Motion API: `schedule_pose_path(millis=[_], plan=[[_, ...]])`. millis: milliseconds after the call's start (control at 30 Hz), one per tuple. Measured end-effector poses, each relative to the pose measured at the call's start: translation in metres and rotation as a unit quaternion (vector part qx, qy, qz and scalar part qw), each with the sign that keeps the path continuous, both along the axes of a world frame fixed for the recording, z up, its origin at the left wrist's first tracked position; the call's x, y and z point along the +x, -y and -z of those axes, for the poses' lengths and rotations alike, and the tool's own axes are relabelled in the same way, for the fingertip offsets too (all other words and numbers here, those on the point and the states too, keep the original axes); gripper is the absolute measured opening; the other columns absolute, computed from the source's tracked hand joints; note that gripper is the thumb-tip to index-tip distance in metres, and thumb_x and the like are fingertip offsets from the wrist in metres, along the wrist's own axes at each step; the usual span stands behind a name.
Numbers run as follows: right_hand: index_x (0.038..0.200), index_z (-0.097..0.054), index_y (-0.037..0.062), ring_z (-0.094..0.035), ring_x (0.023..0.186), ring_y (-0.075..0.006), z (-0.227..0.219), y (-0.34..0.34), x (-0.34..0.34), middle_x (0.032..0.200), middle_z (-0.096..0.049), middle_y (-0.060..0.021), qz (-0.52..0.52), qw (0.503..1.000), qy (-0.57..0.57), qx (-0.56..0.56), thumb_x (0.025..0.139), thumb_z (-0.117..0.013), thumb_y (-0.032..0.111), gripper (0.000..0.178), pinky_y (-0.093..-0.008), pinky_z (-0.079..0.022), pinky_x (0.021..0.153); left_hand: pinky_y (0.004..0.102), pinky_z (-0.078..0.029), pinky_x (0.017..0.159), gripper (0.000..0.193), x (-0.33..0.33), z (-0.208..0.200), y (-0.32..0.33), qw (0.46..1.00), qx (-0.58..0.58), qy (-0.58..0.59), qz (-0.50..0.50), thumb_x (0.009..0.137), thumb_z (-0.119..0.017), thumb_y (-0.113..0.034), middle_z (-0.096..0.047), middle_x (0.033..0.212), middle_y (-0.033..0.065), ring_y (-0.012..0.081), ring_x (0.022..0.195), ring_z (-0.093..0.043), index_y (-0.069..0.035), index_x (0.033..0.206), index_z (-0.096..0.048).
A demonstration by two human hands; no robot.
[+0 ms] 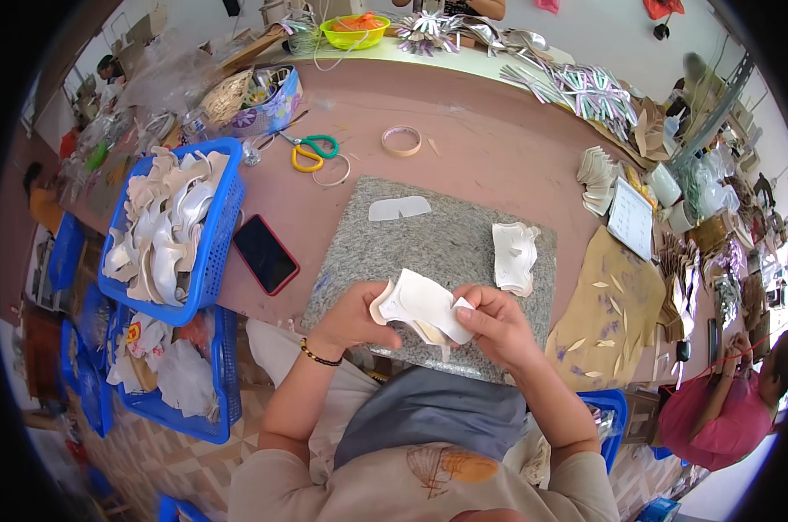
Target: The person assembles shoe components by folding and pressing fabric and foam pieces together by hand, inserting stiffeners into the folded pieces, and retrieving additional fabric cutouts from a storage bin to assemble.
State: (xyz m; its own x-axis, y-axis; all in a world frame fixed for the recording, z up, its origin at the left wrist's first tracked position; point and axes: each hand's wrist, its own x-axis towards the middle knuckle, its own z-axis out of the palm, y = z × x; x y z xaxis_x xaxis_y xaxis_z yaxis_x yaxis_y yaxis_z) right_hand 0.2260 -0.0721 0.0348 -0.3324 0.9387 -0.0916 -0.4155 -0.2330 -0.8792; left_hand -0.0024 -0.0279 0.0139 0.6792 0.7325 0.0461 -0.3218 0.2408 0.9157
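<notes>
Over the near edge of a grey stone slab (350,252), I hold a white, curved, leather-like piece (424,300) with a beige underside, which looks like a shoe upper part. My left hand (359,317) grips its left end between thumb and fingers. At the other end, the thumb and fingers of my right hand (496,322) pinch a white flap. A flat white cut-out (399,208) with a small notch lies toward the slab's far side. Right of my hands rests a small stack of similar white pieces (515,257).
Left of the slab are a phone (266,254) and a blue basket (215,239) full of cream and silver pieces. Scissors (311,152) and a tape roll (402,141) lie beyond. Brown paper (603,313) with scraps is at right, near a person in pink (716,418).
</notes>
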Motion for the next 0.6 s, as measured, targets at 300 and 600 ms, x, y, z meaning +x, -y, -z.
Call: schedule_pose_path(millis=[300, 600], plan=[[0.081, -0.054, 0.0013, -0.051, 0.083, -0.0074, 0.019, 0.01, -0.011, 0.098, -0.051, -0.0045, 0.05, 0.997, 0.034, 0.038, 0.088, -0.058, 0.007, 0.01, -0.0235, -0.043, 0.071, 0.0347, -0.046, 0.088, 0.045, 0.039, 0.022, 0.015, 0.942, -0.211, 0.257, -0.053, 0.079, -0.063, -0.006, -0.057, 0.112, 0.0126, 0.0209, 0.103, -0.057, 0.003, 0.12, -0.046], [0.083, -0.053, -0.0007, -0.051, 0.087, -0.0077, 0.029, 0.012, -0.006, 0.102, -0.05, -0.0052, 0.06, 0.995, 0.053, 0.065, 0.088, -0.058, 0.004, 0.008, -0.0224, -0.043, 0.072, 0.0273, -0.049, 0.076, 0.033, 0.045, 0.008, 0.009, 0.976, -0.144, -0.009, -0.165, 0.08, -0.065, -0.005, -0.061, 0.103, 0.0068, 0.0135, 0.091, -0.059, 0.001, 0.111, -0.055]])
